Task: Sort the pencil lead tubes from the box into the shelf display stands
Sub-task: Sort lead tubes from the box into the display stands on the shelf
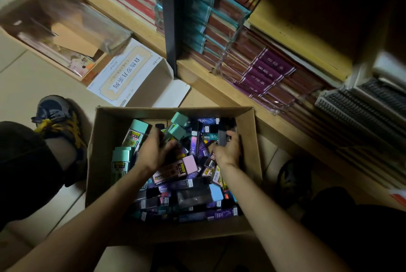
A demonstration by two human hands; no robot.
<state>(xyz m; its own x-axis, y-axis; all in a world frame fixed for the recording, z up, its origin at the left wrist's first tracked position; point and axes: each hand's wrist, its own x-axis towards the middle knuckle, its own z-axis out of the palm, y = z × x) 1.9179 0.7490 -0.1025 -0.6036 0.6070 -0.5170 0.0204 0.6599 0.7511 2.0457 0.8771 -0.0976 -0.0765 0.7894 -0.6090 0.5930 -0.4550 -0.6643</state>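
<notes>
Pencil lead tubes (182, 186) fill the cardboard box (252, 157) on the floor (33, 78), beside the shelf (204, 80). The left hand (153, 154) reaches in, blurred, its grip unclear. The right hand (227, 150) pinches 1 dark tube (222, 138) near the box's right wall.

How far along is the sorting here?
Done: nothing evident; the box is heaped with tubes. In hand: the right hand grips a dark tube; the left hand digs in the pile, its hold blurred. Left: nearly the whole pile to shelve.
</notes>
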